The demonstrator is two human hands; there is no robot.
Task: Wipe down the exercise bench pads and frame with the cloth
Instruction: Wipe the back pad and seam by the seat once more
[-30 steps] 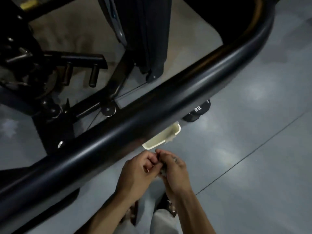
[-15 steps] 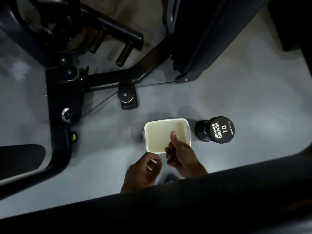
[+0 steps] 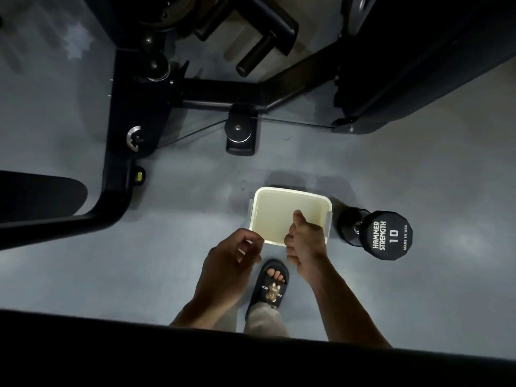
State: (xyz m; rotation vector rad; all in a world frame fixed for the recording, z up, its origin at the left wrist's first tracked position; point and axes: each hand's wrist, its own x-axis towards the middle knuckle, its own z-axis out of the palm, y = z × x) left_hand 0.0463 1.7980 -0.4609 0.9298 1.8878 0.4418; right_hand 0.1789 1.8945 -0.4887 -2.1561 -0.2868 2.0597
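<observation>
Though seen only from the head camera, looking straight down: both hands above the near rim of a cream tub [image 3: 290,196] on the grey floor. Right hand [image 3: 305,244] nearer, over the tub's near-right corner, fingers curled into a fist, thumb raised; whether clamped on the cloth, cannot tell. Left hand [image 3: 231,259] just beside the near-left corner, fingers loosely bent, holding nothing visible. No cloth plainly seen. Dumbbell [image 3: 377,233] just right of the tub. Dark bench frame [image 3: 117,174] well apart, up and left; probably wetting the cloth first.
</observation>
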